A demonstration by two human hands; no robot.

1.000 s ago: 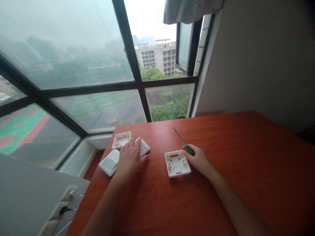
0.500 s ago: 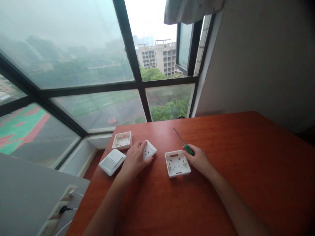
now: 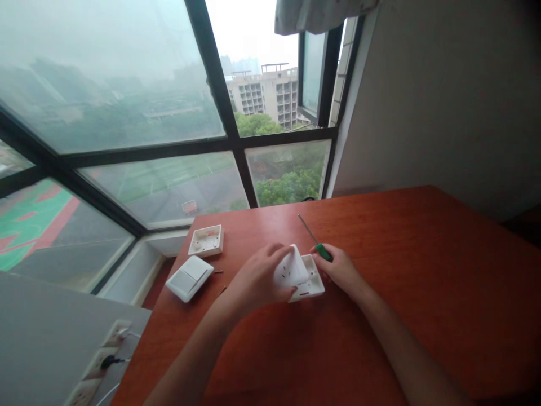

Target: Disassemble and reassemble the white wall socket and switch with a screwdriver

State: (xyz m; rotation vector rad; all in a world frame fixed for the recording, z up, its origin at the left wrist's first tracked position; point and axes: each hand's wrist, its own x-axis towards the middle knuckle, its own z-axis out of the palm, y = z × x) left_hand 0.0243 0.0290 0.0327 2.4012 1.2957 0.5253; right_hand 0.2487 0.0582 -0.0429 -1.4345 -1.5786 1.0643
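Note:
My left hand (image 3: 264, 276) grips a white socket faceplate (image 3: 292, 269) by its edges, tilted over a white mounting box (image 3: 313, 286). The faceplate covers the left part of that box. My right hand (image 3: 338, 269) holds a screwdriver by its green handle (image 3: 324, 252), the metal shaft (image 3: 306, 228) pointing up and to the left. The same hand's fingertips are at the right side of the mounting box; whether they grip it is hard to make out.
On the table's left side lie a second mounting box (image 3: 206, 241) and a white switch panel (image 3: 190, 278). Two screws (image 3: 218, 272) rest near the panel. Windows rise behind the brown table (image 3: 380, 237); wall sockets with plugs (image 3: 105, 361) are at lower left.
My left hand has carried the socket faceplate to the right, from beside the mounting box to over it. Screws near the switch panel have come into view. My right hand still holds the screwdriver.

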